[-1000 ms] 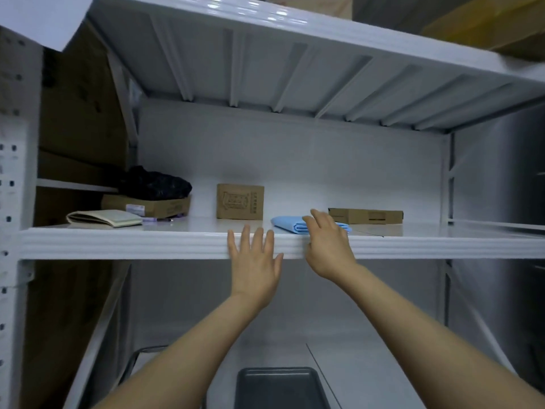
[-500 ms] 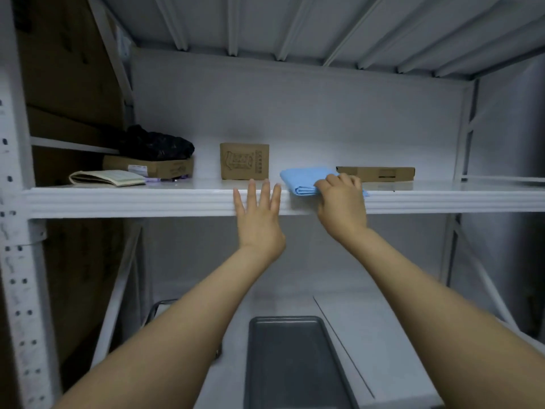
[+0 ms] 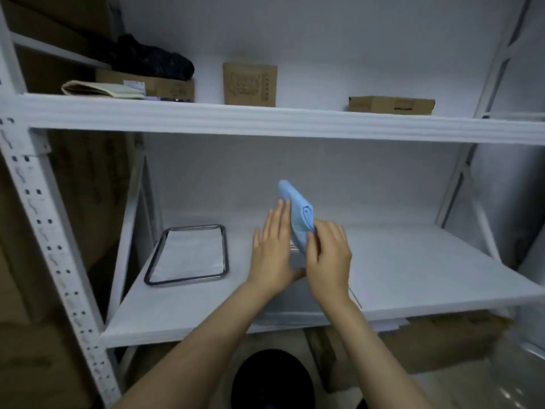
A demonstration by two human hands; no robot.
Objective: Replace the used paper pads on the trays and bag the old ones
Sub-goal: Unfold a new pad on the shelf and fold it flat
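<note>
1. One dark round container [image 3: 271,379] sits lowest and nearest, on the floor below the arms. Whether it is a bin for the old pads I cannot tell.
2. Both hands meet in front of the lower shelf [image 3: 413,261]. The right hand [image 3: 328,258] curls its fingers round the bottom of a folded blue bundle [image 3: 299,219] and holds it up on end. The left hand [image 3: 272,255] lies flat against the bundle's side, fingers straight and together.
3. Further back on that shelf, to the left, a metal tray [image 3: 226,249] holds a white paper pad [image 3: 191,255]. Used or fresh, I cannot say.
4. Nothing looks bagged yet, so I judge the task to be early. The bundle is probably the bag or the new sheets, and it is not yet unfolded.
5. Half a second ago the bundle lay at the front of the upper shelf [image 3: 265,119] under the right hand, while the left hand pressed flat on the shelf lip. It has since been brought down, and the view has dropped with it.
6. Farthest off, cardboard boxes [image 3: 250,84] and a black bag [image 3: 153,59] are unmoved.
</note>
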